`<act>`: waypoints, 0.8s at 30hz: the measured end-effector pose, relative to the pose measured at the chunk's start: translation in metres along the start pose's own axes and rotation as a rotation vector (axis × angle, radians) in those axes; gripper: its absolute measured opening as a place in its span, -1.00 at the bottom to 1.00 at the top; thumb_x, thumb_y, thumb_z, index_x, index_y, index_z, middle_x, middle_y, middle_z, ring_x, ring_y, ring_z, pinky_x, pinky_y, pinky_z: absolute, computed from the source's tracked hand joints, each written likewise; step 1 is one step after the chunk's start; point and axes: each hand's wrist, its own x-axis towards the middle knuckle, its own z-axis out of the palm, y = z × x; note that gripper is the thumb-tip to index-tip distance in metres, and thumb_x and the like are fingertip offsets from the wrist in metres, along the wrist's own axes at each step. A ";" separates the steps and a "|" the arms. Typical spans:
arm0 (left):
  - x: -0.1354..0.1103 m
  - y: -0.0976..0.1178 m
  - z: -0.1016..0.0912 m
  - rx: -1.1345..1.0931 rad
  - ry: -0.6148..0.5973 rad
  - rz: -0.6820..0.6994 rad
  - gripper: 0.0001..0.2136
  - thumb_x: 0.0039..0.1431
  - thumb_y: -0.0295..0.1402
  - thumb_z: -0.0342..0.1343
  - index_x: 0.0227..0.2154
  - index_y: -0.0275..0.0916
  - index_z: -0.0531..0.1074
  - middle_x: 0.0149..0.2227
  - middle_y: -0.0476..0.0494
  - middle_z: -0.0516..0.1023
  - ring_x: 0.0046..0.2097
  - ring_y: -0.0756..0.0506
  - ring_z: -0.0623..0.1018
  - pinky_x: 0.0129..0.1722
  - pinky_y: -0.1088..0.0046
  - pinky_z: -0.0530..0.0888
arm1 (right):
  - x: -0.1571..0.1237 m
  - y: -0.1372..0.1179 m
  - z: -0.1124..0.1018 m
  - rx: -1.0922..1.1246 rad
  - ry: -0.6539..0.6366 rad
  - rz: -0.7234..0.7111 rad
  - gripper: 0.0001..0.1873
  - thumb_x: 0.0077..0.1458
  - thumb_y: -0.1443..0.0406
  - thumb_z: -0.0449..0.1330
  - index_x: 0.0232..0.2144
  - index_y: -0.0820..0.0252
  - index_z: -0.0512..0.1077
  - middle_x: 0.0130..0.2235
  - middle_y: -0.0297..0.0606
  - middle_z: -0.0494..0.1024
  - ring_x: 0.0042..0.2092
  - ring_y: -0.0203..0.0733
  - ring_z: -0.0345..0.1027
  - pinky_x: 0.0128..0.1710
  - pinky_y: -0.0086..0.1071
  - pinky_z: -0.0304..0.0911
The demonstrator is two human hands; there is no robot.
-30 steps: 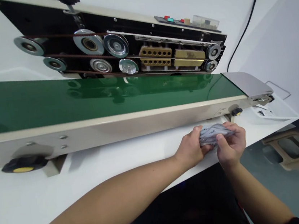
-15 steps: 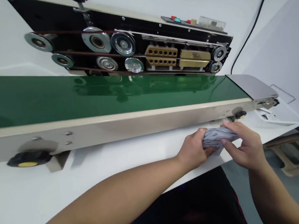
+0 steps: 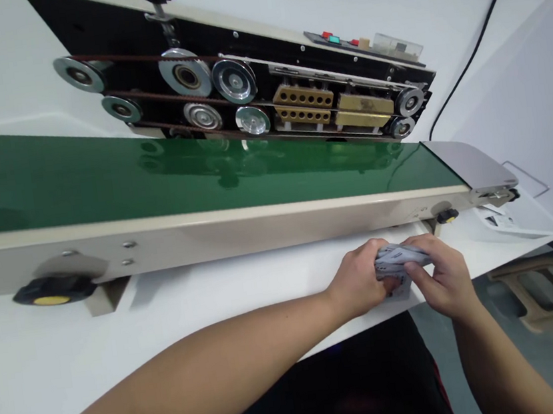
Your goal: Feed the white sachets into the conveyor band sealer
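Observation:
Both my hands are at the front edge of a white table [image 3: 169, 314], just below the machine's cream side rail. Between them is a crumpled, grey-printed white plastic pouch [image 3: 401, 260], folded over so its print is hard to read. My left hand [image 3: 359, 281] grips its left end, and my right hand [image 3: 439, 278] pinches its right end. The pouch's lower part is partly hidden behind my fingers.
A band sealer stands on the table, with a green conveyor belt [image 3: 151, 172] and black-faced pulley head [image 3: 241, 80] above it. A black adjusting knob [image 3: 446, 216] sits near my hands. A paper sheet [image 3: 503, 221] lies at the table's right end.
My right hand has moved left toward my left hand, and the pouch between them is bunched tighter. The whole view has shifted slightly.

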 end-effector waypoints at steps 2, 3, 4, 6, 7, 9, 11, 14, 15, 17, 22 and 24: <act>0.000 0.001 0.000 0.017 -0.023 0.013 -0.54 -0.16 -0.41 0.28 -0.14 -0.13 0.27 -0.20 -0.04 0.50 -0.17 -0.16 0.52 -0.20 0.36 0.44 | -0.001 0.002 0.002 -0.005 -0.009 0.000 -0.86 0.10 0.33 0.06 -0.24 0.16 0.33 -0.28 -0.19 0.44 -0.23 -0.15 0.34 -0.28 -0.25 0.30; -0.001 0.001 0.000 0.025 -0.031 0.024 -0.53 -0.15 -0.41 0.27 -0.12 -0.14 0.26 -0.17 -0.05 0.49 -0.15 -0.17 0.51 -0.17 0.35 0.44 | -0.002 0.003 0.003 -0.012 -0.007 -0.002 -0.86 0.10 0.32 0.06 -0.24 0.16 0.32 -0.26 -0.17 0.43 -0.21 -0.13 0.33 -0.26 -0.23 0.29; -0.001 0.001 0.001 0.033 -0.038 0.032 -0.52 -0.13 -0.40 0.27 -0.10 -0.15 0.25 -0.14 -0.08 0.49 -0.13 -0.18 0.50 -0.14 0.34 0.44 | -0.003 0.005 0.005 -0.017 0.001 -0.004 -0.84 0.09 0.31 0.07 -0.23 0.17 0.31 -0.24 -0.15 0.42 -0.18 -0.11 0.33 -0.24 -0.21 0.29; -0.002 0.002 0.002 0.058 -0.060 0.025 -0.50 -0.09 -0.37 0.24 -0.05 -0.19 0.22 -0.09 -0.15 0.47 -0.09 -0.22 0.49 -0.11 0.29 0.43 | -0.008 0.008 0.010 -0.018 0.021 0.000 -0.75 0.03 0.26 0.13 -0.20 0.19 0.28 -0.19 -0.11 0.40 -0.14 -0.07 0.31 -0.20 -0.18 0.30; -0.002 0.002 0.003 0.075 -0.073 0.014 -0.48 -0.07 -0.37 0.22 -0.02 -0.22 0.20 -0.07 -0.20 0.46 -0.07 -0.24 0.48 -0.09 0.26 0.43 | -0.011 0.010 0.014 -0.018 0.034 0.009 -0.68 -0.01 0.24 0.16 -0.17 0.19 0.26 -0.18 -0.11 0.39 -0.13 -0.06 0.31 -0.20 -0.17 0.30; -0.003 0.001 0.005 0.112 -0.097 -0.005 -0.43 -0.05 -0.41 0.18 0.05 -0.28 0.14 -0.02 -0.28 0.42 -0.03 -0.28 0.46 -0.06 0.22 0.42 | -0.019 0.013 0.023 -0.032 0.089 0.047 -0.57 -0.05 0.20 0.20 -0.12 0.18 0.22 -0.18 -0.13 0.39 -0.17 -0.07 0.34 -0.24 -0.20 0.33; -0.003 -0.002 0.008 0.141 -0.089 -0.002 -0.37 -0.06 -0.48 0.13 0.12 -0.29 0.06 0.03 -0.31 0.37 0.01 -0.29 0.43 -0.03 0.21 0.40 | -0.026 0.015 0.033 -0.068 0.172 0.092 -0.53 -0.04 0.19 0.19 -0.08 0.17 0.19 -0.19 -0.16 0.39 -0.21 -0.09 0.35 -0.28 -0.24 0.34; 0.000 -0.006 0.009 0.161 -0.031 0.025 -0.30 -0.11 -0.54 0.09 0.15 -0.29 0.00 0.06 -0.33 0.33 0.03 -0.27 0.41 -0.02 0.24 0.39 | -0.031 0.014 0.042 -0.128 0.248 0.142 -0.51 -0.03 0.18 0.19 -0.05 0.17 0.18 -0.18 -0.15 0.39 -0.19 -0.08 0.36 -0.26 -0.23 0.35; 0.001 -0.006 0.009 0.160 -0.015 0.028 -0.31 -0.12 -0.54 0.09 0.14 -0.27 0.01 0.05 -0.31 0.35 0.02 -0.27 0.42 -0.02 0.25 0.39 | -0.031 0.014 0.043 -0.136 0.242 0.160 -0.50 -0.03 0.17 0.20 -0.05 0.17 0.18 -0.18 -0.14 0.40 -0.18 -0.07 0.36 -0.25 -0.22 0.35; 0.003 -0.004 0.006 0.145 -0.001 0.011 -0.36 -0.13 -0.51 0.10 0.10 -0.23 0.08 -0.02 -0.23 0.42 -0.02 -0.26 0.45 -0.05 0.28 0.40 | -0.029 0.013 0.044 -0.117 0.216 0.209 -0.48 -0.05 0.17 0.21 -0.04 0.18 0.19 -0.17 -0.14 0.40 -0.17 -0.07 0.36 -0.23 -0.22 0.34; 0.007 0.002 -0.002 0.115 0.037 -0.106 -0.48 -0.13 -0.32 0.16 -0.03 -0.20 0.22 -0.20 -0.13 0.51 -0.16 -0.25 0.51 -0.21 0.32 0.44 | -0.024 0.018 0.045 0.113 0.148 0.323 -0.50 0.00 0.13 0.17 -0.03 0.18 0.22 -0.15 -0.17 0.41 -0.15 -0.10 0.34 -0.19 -0.21 0.32; 0.008 0.002 -0.002 0.097 0.050 -0.138 -0.51 -0.14 -0.27 0.18 -0.08 -0.19 0.25 -0.25 -0.09 0.52 -0.20 -0.21 0.52 -0.26 0.37 0.43 | -0.024 0.021 0.047 0.179 0.124 0.330 -0.49 0.03 0.11 0.15 0.00 0.17 0.20 -0.11 -0.15 0.38 -0.11 -0.09 0.32 -0.14 -0.18 0.30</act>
